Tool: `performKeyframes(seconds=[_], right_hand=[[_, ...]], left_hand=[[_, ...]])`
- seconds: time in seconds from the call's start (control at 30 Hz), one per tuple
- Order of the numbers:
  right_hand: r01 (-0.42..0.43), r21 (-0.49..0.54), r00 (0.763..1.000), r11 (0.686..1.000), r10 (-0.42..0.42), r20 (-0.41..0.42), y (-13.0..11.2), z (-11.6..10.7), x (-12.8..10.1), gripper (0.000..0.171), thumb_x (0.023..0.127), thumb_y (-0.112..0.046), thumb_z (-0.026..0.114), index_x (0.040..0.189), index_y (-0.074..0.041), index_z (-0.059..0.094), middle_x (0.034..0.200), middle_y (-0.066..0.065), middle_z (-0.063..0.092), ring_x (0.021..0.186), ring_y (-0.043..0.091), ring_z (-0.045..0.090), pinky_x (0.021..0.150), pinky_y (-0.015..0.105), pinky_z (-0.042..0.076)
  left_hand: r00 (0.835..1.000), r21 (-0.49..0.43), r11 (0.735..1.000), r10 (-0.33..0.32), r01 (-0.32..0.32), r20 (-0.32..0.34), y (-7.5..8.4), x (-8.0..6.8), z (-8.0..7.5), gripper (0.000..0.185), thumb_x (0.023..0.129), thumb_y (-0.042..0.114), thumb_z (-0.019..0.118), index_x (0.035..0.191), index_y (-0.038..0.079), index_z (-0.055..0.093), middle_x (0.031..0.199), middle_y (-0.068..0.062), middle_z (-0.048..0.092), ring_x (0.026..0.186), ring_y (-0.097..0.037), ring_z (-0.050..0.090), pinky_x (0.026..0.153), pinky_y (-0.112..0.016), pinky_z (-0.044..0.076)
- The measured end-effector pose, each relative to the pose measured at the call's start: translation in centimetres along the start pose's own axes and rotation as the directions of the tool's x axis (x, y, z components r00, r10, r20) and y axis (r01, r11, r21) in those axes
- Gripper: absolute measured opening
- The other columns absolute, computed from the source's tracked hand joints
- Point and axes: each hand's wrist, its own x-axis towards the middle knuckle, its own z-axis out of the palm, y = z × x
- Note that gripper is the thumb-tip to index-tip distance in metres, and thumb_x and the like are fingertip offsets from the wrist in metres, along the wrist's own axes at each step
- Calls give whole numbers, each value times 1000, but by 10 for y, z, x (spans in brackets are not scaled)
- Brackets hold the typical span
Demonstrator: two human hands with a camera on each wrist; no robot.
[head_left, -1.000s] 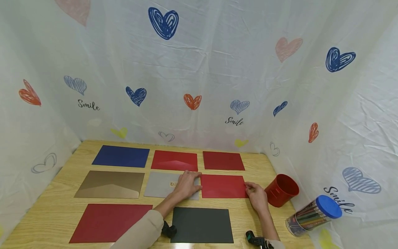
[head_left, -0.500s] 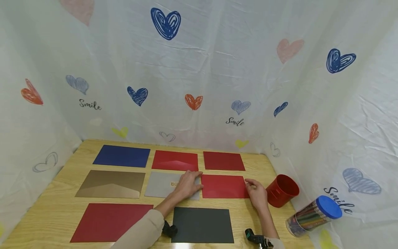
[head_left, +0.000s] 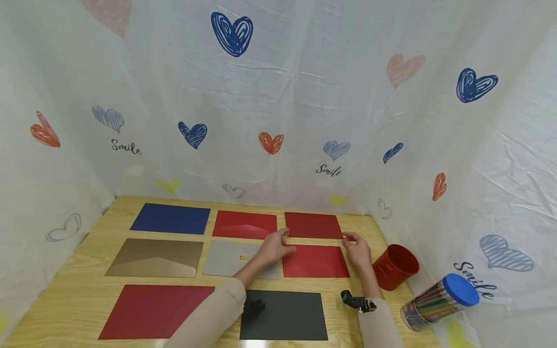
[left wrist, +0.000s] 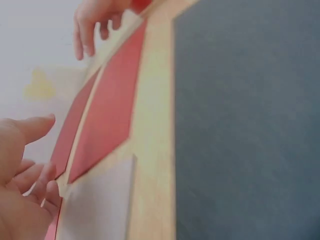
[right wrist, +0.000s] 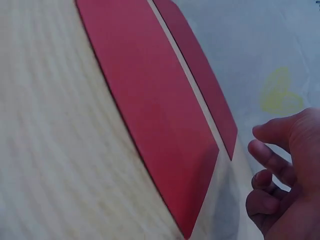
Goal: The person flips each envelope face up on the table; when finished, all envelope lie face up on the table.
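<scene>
My left hand (head_left: 274, 246) is over the right end of a grey card (head_left: 222, 256) with a small gold mark, its fingertips by the left ends of two red cards. The bright red card (head_left: 313, 261) lies flat nearest me; the darker red card (head_left: 313, 225) lies just behind it. My right hand (head_left: 359, 251) is at the right ends of these two, fingertips close to the dark card's near corner. In the left wrist view the left hand (left wrist: 25, 180) has loosely bent fingers with nothing between them. The right wrist view shows the right hand (right wrist: 290, 175) with thumb and forefinger apart, holding nothing.
More flat cards lie in rows: blue (head_left: 170, 218), red (head_left: 245, 224), tan (head_left: 154, 257), dark red (head_left: 152, 309) and black (head_left: 287, 316). A red cup (head_left: 393, 268) and a blue-lidded jar of pencils (head_left: 435, 302) stand right. A heart-print curtain (head_left: 278, 96) surrounds the table.
Both hands have moved away from me, from the bright red card's ends towards the dark red card behind it. The left hand also went slightly right. The cards stay in place.
</scene>
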Motion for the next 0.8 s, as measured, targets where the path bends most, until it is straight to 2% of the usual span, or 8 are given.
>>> performKeyframes(seconds=[0.17, 0.23, 0.3, 0.4, 0.47, 0.57, 0.7, 0.8], right_hand=[[1, 19, 999, 1000, -2, 36, 5, 4, 18, 38, 102, -16, 57, 138, -4, 58, 126, 16, 61, 97, 28, 58, 74, 32, 45], [-3, 25, 999, 1000, 2, 45, 7, 6, 23, 40, 101, -14, 57, 139, -1, 56, 131, 19, 59, 108, 32, 57, 85, 37, 46], [-16, 37, 998, 999, 14, 56, 8, 8, 26, 42, 101, -14, 58, 141, -1, 54, 135, 20, 57, 116, 34, 56, 93, 41, 45], [-21, 53, 998, 998, 17, 67, 8, 8, 28, 44, 101, -14, 58, 142, 0, 52, 138, 22, 55, 120, 35, 54, 99, 47, 44], [-20, 65, 997, 998, 16, 70, 6, 8, 28, 45, 100, -14, 58, 143, 0, 51, 139, 22, 54, 122, 36, 53, 102, 49, 43], [-11, 67, 997, 998, 5, 83, 5, 7, 29, 46, 100, -13, 57, 144, 1, 50, 140, 23, 54, 123, 37, 55, 102, 50, 43], [-5, 67, 995, 998, -2, 101, 5, 6, 28, 47, 100, -10, 58, 144, 1, 50, 140, 24, 54, 125, 37, 54, 102, 49, 43], [-15, 92, 994, 996, 5, 109, 7, 5, 28, 47, 99, -9, 58, 144, 1, 50, 140, 25, 53, 127, 38, 52, 102, 47, 43]], left_hand=[[994, -157, 982, -108, 105, -16, 6, 12, 4, 85, 90, 23, 78, 155, -1, 31, 121, -20, 61, 75, -16, 52, 67, -31, 45], [991, -209, 969, -137, 131, -13, 6, 16, 5, 88, 89, 22, 79, 156, -2, 27, 109, -19, 62, 66, -13, 48, 60, -28, 41], [988, -255, 955, -157, 150, -7, 6, 17, 7, 90, 89, 19, 78, 157, -3, 24, 110, -21, 60, 60, -11, 44, 56, -26, 37], [986, -289, 943, -169, 163, 6, 5, 16, 8, 91, 90, 17, 76, 158, -4, 20, 123, -24, 58, 56, -11, 41, 55, -27, 36], [986, -299, 941, -165, 161, 13, 5, 17, 7, 90, 91, 16, 76, 158, -5, 18, 148, -22, 45, 58, -11, 42, 58, -27, 38], [986, -295, 941, -164, 163, 24, 4, 18, 7, 89, 91, 16, 75, 158, -5, 19, 160, -18, 33, 60, -11, 44, 66, -28, 42], [985, -286, 943, -169, 170, 28, 2, 20, 6, 87, 91, 16, 75, 157, -5, 23, 159, -19, 36, 68, -12, 49, 88, -36, 48], [984, -298, 938, -174, 176, 31, 1, 20, 7, 84, 92, 15, 74, 156, -5, 24, 158, -19, 37, 81, -16, 57, 103, -43, 45]])
